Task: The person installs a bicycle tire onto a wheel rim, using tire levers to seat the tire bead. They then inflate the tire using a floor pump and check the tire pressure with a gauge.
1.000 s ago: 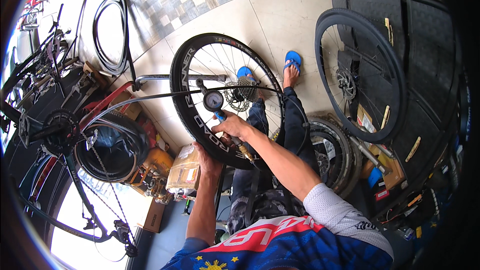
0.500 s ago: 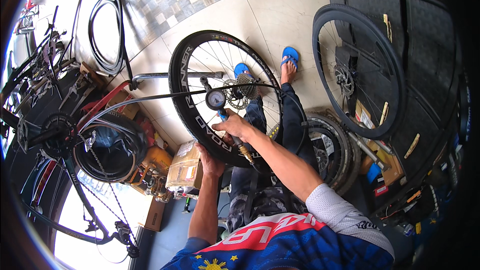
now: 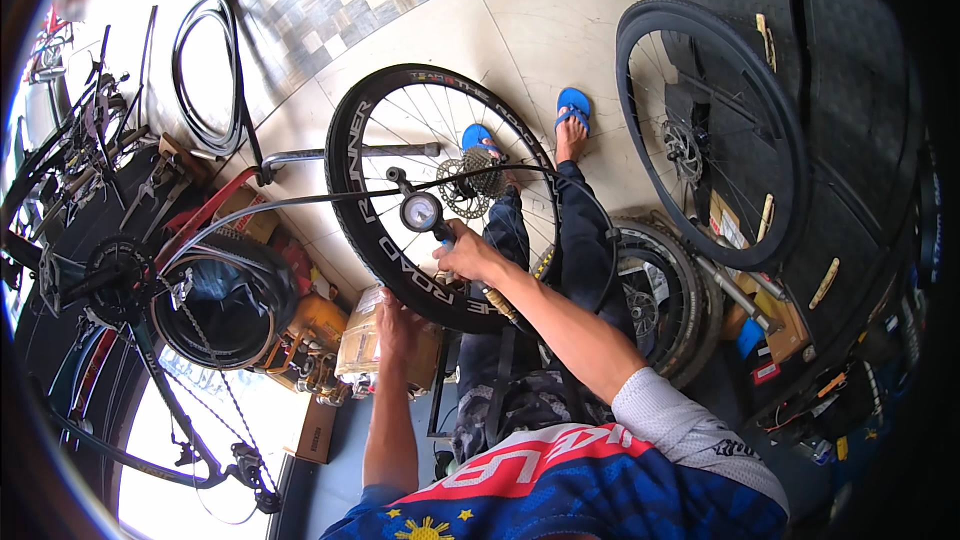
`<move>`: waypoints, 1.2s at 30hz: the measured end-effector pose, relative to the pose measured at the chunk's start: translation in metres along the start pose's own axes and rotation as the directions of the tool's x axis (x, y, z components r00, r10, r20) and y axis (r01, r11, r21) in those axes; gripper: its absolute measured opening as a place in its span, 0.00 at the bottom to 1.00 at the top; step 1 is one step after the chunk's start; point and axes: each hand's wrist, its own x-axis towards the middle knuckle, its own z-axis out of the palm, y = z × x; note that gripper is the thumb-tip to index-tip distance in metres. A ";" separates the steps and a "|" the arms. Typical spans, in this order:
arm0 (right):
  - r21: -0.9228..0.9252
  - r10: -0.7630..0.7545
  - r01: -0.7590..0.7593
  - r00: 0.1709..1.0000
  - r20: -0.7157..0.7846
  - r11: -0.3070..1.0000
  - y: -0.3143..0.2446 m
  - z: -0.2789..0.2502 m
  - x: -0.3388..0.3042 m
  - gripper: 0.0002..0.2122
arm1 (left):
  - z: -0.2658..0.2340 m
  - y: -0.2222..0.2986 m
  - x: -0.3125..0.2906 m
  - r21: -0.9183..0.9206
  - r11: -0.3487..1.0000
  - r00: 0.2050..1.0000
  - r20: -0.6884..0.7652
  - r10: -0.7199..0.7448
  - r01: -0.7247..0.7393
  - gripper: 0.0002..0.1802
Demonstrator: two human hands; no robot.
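A bicycle wheel (image 3: 366,202) with a deep black rim, white lettering and a rear cassette (image 3: 487,180) stands tilted before my legs. My right hand (image 3: 472,253) is closed around the handle of a tyre inflator, whose round dial gauge (image 3: 421,211) faces up over the wheel's spokes. A brass-coloured hose fitting (image 3: 499,302) shows below that hand, by the rim. At the wheel's lower left edge, my left hand (image 3: 400,328) grips the tyre, its fingers partly hidden behind it. A black hose (image 3: 590,202) arcs across the wheel and past my right leg.
Another wheel (image 3: 627,90) leans on a dark ribbed panel (image 3: 850,70) at right. More tyres (image 3: 695,325) are stacked beside my leg. At left hangs a bicycle frame (image 3: 150,360) with its chain. Cardboard boxes (image 3: 360,352) sit near my left forearm, and coiled tubing (image 3: 180,70) lies farther off.
The wheel and gauge have shifted slightly left. My left hand has moved a little left along the tyre's edge, while my right hand keeps its hold on the inflator.
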 end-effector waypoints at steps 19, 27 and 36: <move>-0.094 -0.040 0.028 0.991 -0.128 0.995 0.007 -0.079 -0.066 0.31 | 0.021 0.043 -0.001 0.918 0.376 0.924 -0.028 0.382 -0.128 0.25; -0.150 -0.218 0.199 0.968 -0.124 0.969 0.012 -0.070 -0.059 0.31 | 0.030 0.066 -0.013 0.777 0.600 0.972 0.062 0.228 -0.190 0.17; -0.085 -0.154 0.148 0.986 -0.068 0.985 0.011 -0.087 -0.080 0.31 | -0.005 0.054 -0.009 0.231 0.973 0.966 0.257 -0.042 -0.019 0.19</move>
